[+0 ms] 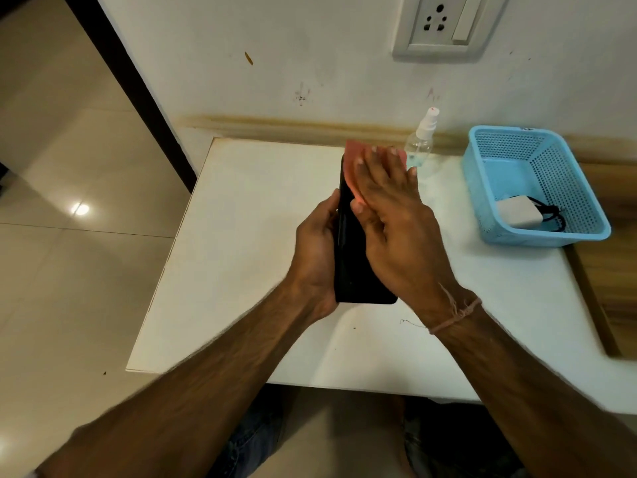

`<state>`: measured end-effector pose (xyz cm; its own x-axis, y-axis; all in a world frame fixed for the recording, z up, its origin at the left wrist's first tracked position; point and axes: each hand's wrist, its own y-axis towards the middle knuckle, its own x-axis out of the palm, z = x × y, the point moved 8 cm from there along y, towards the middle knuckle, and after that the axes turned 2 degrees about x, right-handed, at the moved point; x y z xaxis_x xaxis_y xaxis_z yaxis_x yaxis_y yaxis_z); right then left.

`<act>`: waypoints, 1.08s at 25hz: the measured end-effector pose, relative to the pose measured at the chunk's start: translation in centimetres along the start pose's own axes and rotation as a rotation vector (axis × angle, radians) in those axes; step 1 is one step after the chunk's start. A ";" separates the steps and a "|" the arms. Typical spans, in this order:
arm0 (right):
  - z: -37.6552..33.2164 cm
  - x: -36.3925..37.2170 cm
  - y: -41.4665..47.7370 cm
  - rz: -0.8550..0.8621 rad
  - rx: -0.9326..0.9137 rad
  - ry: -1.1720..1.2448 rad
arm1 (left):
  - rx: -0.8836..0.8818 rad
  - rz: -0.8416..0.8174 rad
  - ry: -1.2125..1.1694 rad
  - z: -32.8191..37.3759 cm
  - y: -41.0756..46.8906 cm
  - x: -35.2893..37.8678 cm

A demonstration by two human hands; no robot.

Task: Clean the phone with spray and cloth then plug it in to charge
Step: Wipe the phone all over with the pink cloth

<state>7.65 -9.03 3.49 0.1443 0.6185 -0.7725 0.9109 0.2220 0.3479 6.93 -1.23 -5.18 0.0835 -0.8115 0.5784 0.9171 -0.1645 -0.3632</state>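
The left hand [315, 250] grips the black phone [348, 257] by its edge, fingers curled round it, above the white table [241, 236]. The right hand [393, 215] presses a pink cloth [355, 157] flat on the phone, fingers straight and slightly spread. The spray bottle [420, 139] stands near the wall; the charger [518, 212] (white, with black cable) lies in the blue basket [565, 188].

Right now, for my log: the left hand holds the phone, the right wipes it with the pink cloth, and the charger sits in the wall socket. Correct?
No: the head view shows the charger in the blue basket, not the wall socket. The rest holds: left hand on the phone, right hand pressing the pink cloth to it.
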 end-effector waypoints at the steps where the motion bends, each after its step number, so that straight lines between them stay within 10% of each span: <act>1: -0.7 0.2 -0.4 -0.016 -0.048 0.027 | 0.001 -0.014 -0.022 0.0 0.0 0.2; 27: -0.3 0.1 -1.7 0.074 0.048 -0.016 | -0.027 0.039 -0.112 0.9 0.6 -1.1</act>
<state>6.00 -9.12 3.05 0.2178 0.6197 -0.7540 0.9150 0.1393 0.3788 7.71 0.07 -5.40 0.1628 -0.7503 0.6407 0.9015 -0.1509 -0.4057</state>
